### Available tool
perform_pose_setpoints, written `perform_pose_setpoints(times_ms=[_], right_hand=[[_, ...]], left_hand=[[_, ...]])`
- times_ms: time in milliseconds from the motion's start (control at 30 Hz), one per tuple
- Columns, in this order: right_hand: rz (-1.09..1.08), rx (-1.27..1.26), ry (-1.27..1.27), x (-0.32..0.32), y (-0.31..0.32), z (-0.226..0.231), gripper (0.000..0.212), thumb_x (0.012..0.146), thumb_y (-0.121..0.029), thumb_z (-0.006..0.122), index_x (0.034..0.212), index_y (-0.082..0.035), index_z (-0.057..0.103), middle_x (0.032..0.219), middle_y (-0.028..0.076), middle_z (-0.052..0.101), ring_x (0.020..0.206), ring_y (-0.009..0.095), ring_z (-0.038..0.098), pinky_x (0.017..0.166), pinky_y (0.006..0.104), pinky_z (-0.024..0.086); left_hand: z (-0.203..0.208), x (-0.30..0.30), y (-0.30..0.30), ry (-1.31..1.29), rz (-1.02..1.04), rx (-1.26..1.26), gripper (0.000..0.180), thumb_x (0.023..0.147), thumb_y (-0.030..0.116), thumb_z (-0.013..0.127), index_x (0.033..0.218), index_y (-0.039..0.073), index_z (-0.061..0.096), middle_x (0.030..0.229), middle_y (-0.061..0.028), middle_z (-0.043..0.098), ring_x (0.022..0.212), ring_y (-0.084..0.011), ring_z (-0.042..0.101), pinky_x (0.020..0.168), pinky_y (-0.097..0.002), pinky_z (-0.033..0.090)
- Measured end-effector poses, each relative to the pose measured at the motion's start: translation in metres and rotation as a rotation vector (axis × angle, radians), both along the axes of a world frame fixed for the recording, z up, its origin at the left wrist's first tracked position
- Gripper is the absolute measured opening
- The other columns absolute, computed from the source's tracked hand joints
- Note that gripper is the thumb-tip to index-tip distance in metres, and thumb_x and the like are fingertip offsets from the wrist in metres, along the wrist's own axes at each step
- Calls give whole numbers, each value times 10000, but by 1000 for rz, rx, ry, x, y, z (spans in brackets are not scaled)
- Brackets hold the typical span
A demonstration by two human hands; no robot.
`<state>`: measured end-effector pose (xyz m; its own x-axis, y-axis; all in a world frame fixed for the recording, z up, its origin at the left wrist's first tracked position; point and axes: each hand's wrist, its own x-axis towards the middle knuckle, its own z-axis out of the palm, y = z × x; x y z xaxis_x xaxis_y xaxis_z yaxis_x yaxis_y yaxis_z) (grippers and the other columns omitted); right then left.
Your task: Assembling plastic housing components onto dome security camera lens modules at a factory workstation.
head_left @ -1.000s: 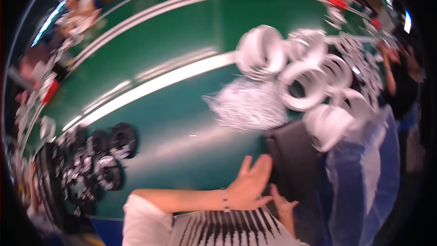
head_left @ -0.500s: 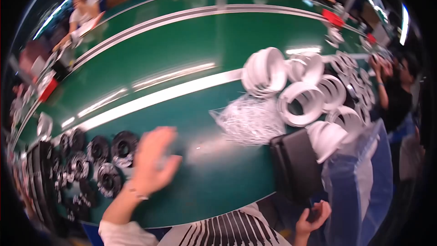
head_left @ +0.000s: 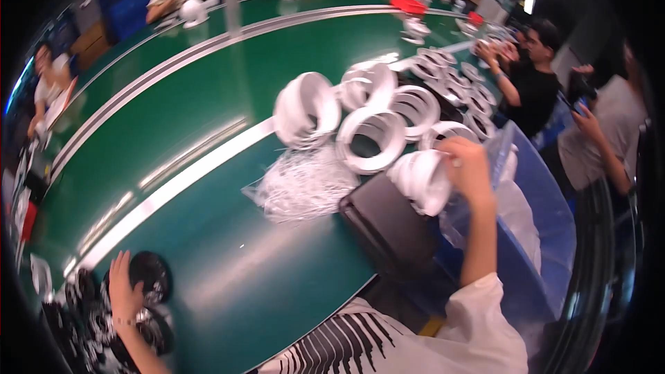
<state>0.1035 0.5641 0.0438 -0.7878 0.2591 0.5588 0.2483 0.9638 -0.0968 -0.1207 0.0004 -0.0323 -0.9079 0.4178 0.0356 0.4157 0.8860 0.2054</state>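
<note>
At the lower left, my left hand point(head_left: 126, 292) reaches over the black round parts, its fingers stretched out and the thumb apart. Right beside it lies a black round part point(head_left: 152, 277), and more of them crowd below, partly covered by my hand and forearm. On the right, my right hand point(head_left: 470, 170) has its fingers bent over the rim of a white ring point(head_left: 434, 187) at the end of a tilted stack; the thumb is not clearly visible. Other white rings point(head_left: 372, 140) stand in stacks beyond this one.
A bag of thin white strips point(head_left: 301, 183) lies on the green table point(head_left: 228, 284) beside the stacks. A black box point(head_left: 389, 218) sits at the near right edge, next to a blue bin point(head_left: 540, 235) lined with clear plastic. Several people work around the table; one in black point(head_left: 537, 76) stands at the right.
My view has swung to the right. My right hand has risen from beside the blue bin to the white rings. My left hand has moved left, onto the black parts.
</note>
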Motion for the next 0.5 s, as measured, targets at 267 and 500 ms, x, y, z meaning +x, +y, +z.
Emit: perform_pose_setpoints(times_ms=[267, 500], right_hand=[[60, -30, -111, 23, 33, 4, 274, 533, 74, 639, 780, -12, 559, 813, 109, 576, 614, 225, 520, 566, 286, 415], [118, -4, -178, 14, 50, -3, 206, 567, 57, 615, 758, 5, 556, 672, 102, 538, 566, 215, 512, 552, 292, 402]], left_hand=[[0, -19, 30, 30, -13, 93, 471, 621, 60, 647, 1066, 36, 494, 971, -172, 558, 930, -335, 511, 804, -405, 401], [14, -4, 27, 200, 41, 242, 340, 652, 68, 640, 973, 17, 540, 841, -157, 540, 795, -345, 528, 686, -381, 436]])
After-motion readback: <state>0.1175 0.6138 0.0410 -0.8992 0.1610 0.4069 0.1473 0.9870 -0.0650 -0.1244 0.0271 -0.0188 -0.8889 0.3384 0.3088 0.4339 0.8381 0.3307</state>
